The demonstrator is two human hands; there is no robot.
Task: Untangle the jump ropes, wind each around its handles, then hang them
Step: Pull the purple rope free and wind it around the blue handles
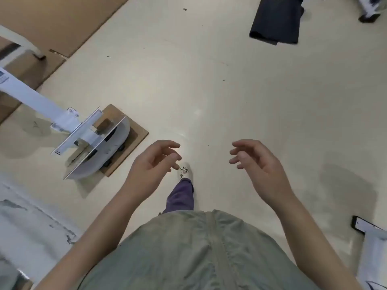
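Left hand: the left hand [154, 162] hung in front of the body, palm turned inward, fingers loosely curled and grasping nothing.
Right hand: the right hand [254, 164] mirrored it well apart to the right, fingers relaxed, half bent and empty.
Jump ropes: no rope or handle appeared anywhere in the view; their place could not be told.
Body: a grey-green shirt [199, 252] filled the bottom, with a purple trouser leg [181, 197] and a light shoe [185, 171] stepping forward between the hands.
Floor: pale cream floor [209, 80], speckled with small dark marks.
Left side: a white stand base [100, 147] stood on a brown board [136, 132], near flattened cardboard [62, 24].
Far right: another person's dark trouser leg [276, 19] stood at the top edge.
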